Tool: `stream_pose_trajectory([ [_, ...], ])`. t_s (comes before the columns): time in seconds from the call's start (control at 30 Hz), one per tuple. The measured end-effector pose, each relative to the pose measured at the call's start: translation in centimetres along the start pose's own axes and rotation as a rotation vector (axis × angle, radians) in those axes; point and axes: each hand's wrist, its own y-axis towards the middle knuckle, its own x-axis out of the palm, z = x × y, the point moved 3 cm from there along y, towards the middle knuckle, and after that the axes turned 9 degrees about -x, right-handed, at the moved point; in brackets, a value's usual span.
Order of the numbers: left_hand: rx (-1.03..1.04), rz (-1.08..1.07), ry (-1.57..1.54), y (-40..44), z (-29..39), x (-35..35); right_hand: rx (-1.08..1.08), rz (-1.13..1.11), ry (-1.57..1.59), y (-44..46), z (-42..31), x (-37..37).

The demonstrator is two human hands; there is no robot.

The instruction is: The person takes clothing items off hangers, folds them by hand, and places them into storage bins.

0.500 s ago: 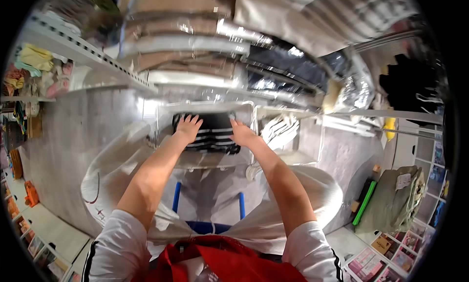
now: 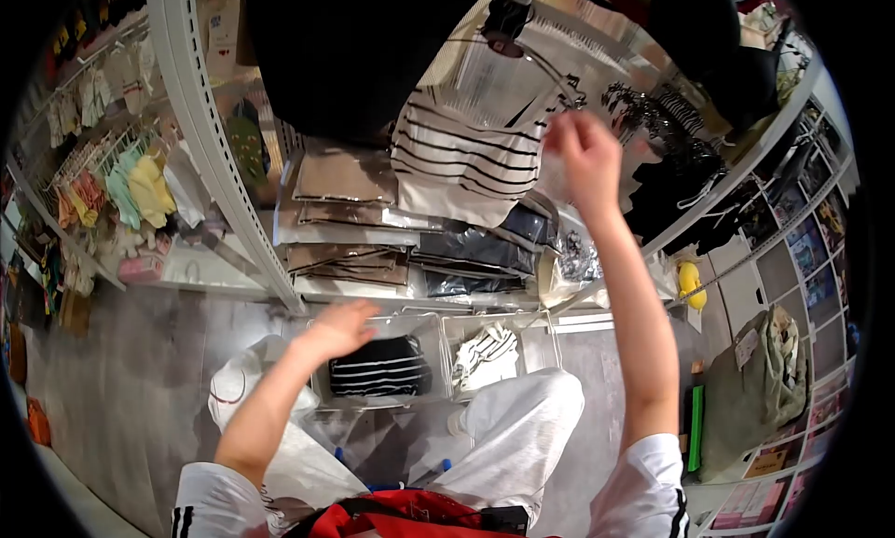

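My left hand [image 2: 343, 330] is over the left rim of a wire-edged bin [image 2: 322, 379], its fingers stretched out and holding nothing. Folded in that bin lies a black garment with white stripes [image 2: 380, 365]. A white garment with black stripes [image 2: 487, 353] lies loosely in the bin on the right [image 2: 539, 347]. My right hand [image 2: 585, 151] is raised beside a hanging white top with black stripes [image 2: 466, 156]. Its fingers are curled together, slightly blurred, and whatever they hold cannot be made out. Metal hanger parts [image 2: 571, 95] show just above it.
Bagged folded clothes [image 2: 354, 212] are stacked behind the bins. A white perforated post [image 2: 210, 146] rises on the left. Black clothes hang overhead [image 2: 345, 53] and at the right [image 2: 667, 188]. A grey-green bag [image 2: 755, 379] and a yellow object [image 2: 691, 284] are at the right.
The view has tilted up to the hanging clothes. My right hand has left the black striped garment and risen to the white striped top. My left hand has come off the garment too.
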Motion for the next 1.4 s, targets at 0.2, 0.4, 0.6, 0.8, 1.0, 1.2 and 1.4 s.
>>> stream_pose_trajectory([
  [0.2, 0.032, -0.16, 0.187, 0.3, -0.2, 2.8, -0.296, -0.123, -0.651, 7.0, 2.2, -0.4],
  [0.4, -0.02, -0.156, 0.299, 1.6, -0.9, 3.0, -0.256, -0.069, -0.678, 6.1, 1.7, 0.3],
  [0.6, 0.172, -0.005, 0.155, 0.8, 1.4, 2.6, -0.066, 0.137, -0.366, 3.9, 0.0, -4.6],
  [0.8, 0.464, 0.607, -0.139, -0.1, 5.5, -1.8, -0.072, -0.057, -0.572, -8.2, -1.8, -6.7],
  [1.0, 0.262, 0.855, -0.248, -1.4, 7.8, -2.5, -0.073, -0.357, -0.377, -20.0, -0.3, 2.0],
  [1.2, -0.002, 0.228, -0.845, 1.5, 3.4, -1.2, 0.346, -0.468, 0.086, -22.5, 2.1, 8.2],
  [1.4, -0.114, 0.198, -0.986, 2.9, 0.0, -2.6, 0.755, -0.359, 0.672, -22.4, 7.3, 7.3],
])
